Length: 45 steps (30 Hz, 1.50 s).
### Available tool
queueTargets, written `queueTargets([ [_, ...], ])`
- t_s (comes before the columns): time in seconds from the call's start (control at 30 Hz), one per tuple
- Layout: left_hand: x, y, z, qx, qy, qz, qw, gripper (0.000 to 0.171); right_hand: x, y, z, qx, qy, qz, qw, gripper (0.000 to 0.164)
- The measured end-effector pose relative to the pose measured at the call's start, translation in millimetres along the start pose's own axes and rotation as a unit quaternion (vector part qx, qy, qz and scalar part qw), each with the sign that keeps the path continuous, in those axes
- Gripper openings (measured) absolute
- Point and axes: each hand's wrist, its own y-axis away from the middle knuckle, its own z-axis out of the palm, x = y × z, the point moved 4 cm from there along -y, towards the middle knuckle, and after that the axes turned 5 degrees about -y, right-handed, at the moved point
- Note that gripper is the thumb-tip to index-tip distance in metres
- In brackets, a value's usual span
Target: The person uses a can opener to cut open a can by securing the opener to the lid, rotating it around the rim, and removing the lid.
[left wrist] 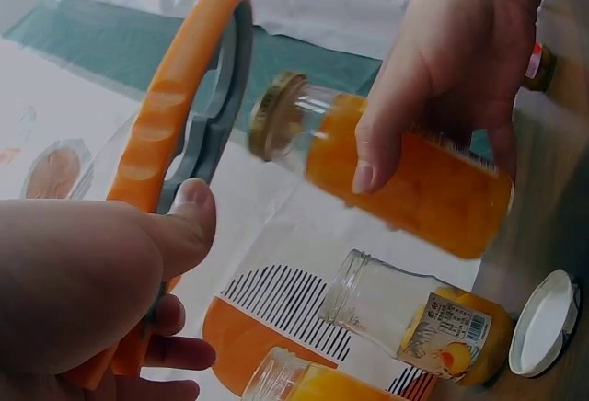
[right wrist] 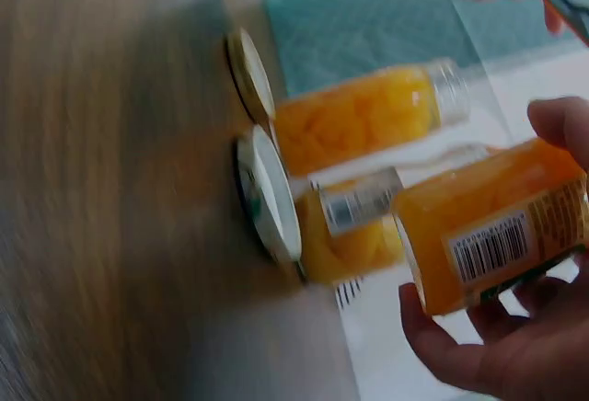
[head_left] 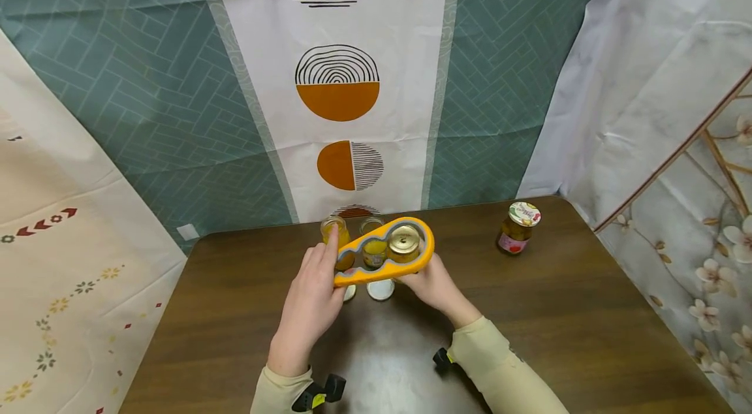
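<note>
left fingers (left wrist: 184, 353) grip the orange opener (left wrist: 156, 139), right fingers (right wrist: 433, 338) a lidded jar (left wrist: 405, 180); two uncapped jars (left wrist: 451, 337) done, three-o'clock jar (head_left: 518, 231) still capped.

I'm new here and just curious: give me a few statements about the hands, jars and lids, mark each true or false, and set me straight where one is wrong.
1. The left hand holds an orange-and-grey tool. True.
2. The right hand holds a jar of orange contents. True.
3. That jar's lid has been taken off. False: a gold-coloured lid is on it.
4. The tool is clamped round that lid. False: the left wrist view shows a gap between them.
5. Two loose lids lie on the table. True.
6. The jar at the table's far right is uncovered. False: a patterned lid tops it.
</note>
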Motion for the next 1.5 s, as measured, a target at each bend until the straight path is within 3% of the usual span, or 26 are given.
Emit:
queueTargets([
  [0.1, 0.7, 0.2, 1.6, -0.012, 0.001, 0.004, 0.9999, 0.091, -1.9, 1.8, 12.8, -0.056, -0.056, 0.004, 0.997, 0.055],
  [0.23, 2.4, 0.4, 3.7, -0.025, -0.004, 0.001, 0.9997, 0.096, -4.5, 5.0, 23.9, -0.109, -0.066, 0.01, 0.992, 0.057],
  [0.53, 5.4, 0.5, 7.3, -0.047, -0.039, -0.005, 0.9981, 0.098, -28.6, 2.8, 26.9, -0.156, -0.059, -0.039, 0.985, 0.057],
  [0.7, 5.0, 1.2, 7.9, -0.051, -0.036, 0.019, 0.9979, 0.099, -36.4, 3.6, 20.3, -0.193, -0.07, -0.02, 0.978, 0.054],
  [0.9, 5.3, 0.2, 1.9, -0.021, -0.033, 0.068, 0.9969, 0.099, -21.0, 3.8, 16.1, -0.239, -0.068, -0.011, 0.969, 0.06],
  [1.1, 6.4, -1.5, 1.6, -0.017, -0.023, 0.07, 0.9971, 0.1, -12.3, 1.2, 13.3, -0.228, -0.03, -0.033, 0.973, 0.064],
  [1.27, 7.6, -1.8, 6.4, -0.02, -0.023, 0.056, 0.998, 0.098, -11.3, 3.3, 8.7, -0.203, 0.014, -0.044, 0.978, 0.066],
  [1.5, 10.9, 0.0, 11.0, 0.002, -0.018, 0.031, 0.9993, 0.102, -18.0, 4.8, 7.2, -0.167, 0.066, -0.063, 0.982, 0.065],
])
